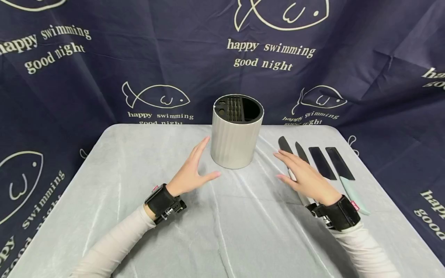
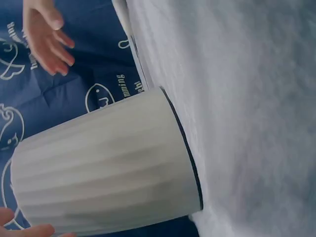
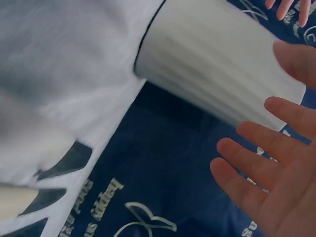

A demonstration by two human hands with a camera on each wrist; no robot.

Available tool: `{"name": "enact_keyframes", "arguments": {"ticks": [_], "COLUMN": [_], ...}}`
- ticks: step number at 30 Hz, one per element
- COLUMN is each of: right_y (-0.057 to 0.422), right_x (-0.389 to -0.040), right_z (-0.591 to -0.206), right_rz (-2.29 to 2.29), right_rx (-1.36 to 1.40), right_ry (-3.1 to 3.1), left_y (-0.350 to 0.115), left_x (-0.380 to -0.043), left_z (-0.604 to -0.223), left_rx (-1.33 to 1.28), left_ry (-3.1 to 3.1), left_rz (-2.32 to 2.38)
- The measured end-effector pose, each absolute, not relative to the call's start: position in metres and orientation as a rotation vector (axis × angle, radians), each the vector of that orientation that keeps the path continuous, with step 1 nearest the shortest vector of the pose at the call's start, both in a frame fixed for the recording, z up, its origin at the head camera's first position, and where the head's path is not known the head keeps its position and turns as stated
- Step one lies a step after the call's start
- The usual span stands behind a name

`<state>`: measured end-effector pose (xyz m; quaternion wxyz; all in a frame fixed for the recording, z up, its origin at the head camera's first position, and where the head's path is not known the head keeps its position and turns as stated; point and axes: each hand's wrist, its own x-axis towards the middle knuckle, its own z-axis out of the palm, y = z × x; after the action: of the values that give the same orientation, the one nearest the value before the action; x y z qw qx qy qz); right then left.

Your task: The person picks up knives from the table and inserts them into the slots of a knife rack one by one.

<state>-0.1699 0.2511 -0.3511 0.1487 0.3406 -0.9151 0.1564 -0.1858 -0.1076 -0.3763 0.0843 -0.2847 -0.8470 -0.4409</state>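
Left grip (image 1: 190, 174), a bare hand: fingers extended, thumb spread wide, holding nothing. Right grip (image 1: 307, 181): likewise spread and unloaded, overlapping in the head view a row of four black-bladed knives (image 1: 322, 164) at right of frame; contact with these cannot be told. Off-white ribbed cylindrical holder (image 1: 233, 144) with black slotted top (image 1: 234, 110): upper centre of frame, upright on pale grey cloth-covered counter (image 1: 250, 239), long axis vertical, slots facing up. Lies between the grips, just beside left fingertips, farther from right.

White, ribbed, black-topped knife holder (image 1: 236, 146) stands upright at twelve o'clock — dark-bladed knives (image 1: 340, 164) lie at two.
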Motion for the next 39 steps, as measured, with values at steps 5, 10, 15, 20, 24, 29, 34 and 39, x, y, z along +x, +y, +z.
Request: {"name": "enact_keyframes", "arguments": {"ticks": [5,10,15,20,24,29,34,39], "right_y": [0.269,0.285,0.295,0.301,0.305,0.312,0.316,0.318], "right_x": [-0.17,-0.173,-0.176,-0.178,-0.18,-0.183,-0.185,-0.184], "right_z": [-0.35,-0.353,-0.358,-0.361,-0.364,-0.372,-0.382,-0.39], "right_rz": [0.401,0.363,0.359,0.341,0.292,0.212,0.163,0.135], "right_rx": [0.945,0.958,0.976,0.996,1.031,1.071,1.117,1.153], "right_ry": [-2.663,-2.668,-2.695,-2.73,-2.735,-2.727,-2.685,-2.643], "left_y": [-0.109,-0.11,-0.11,-0.106,-0.104,-0.1,-0.097,-0.094], "left_x": [-0.19,-0.195,-0.201,-0.21,-0.219,-0.23,-0.239,-0.233], "left_z": [-0.376,-0.376,-0.374,-0.372,-0.37,-0.37,-0.375,-0.364], "left_rx": [-0.768,-0.741,-0.671,-0.607,-0.593,-0.607,-0.596,-0.576], "left_ry": [-2.496,-2.431,-2.415,-2.381,-2.382,-2.378,-2.387,-2.418], "left_rz": [-1.506,-1.667,-1.812,-1.893,-1.886,-1.867,-1.841,-1.829]}}
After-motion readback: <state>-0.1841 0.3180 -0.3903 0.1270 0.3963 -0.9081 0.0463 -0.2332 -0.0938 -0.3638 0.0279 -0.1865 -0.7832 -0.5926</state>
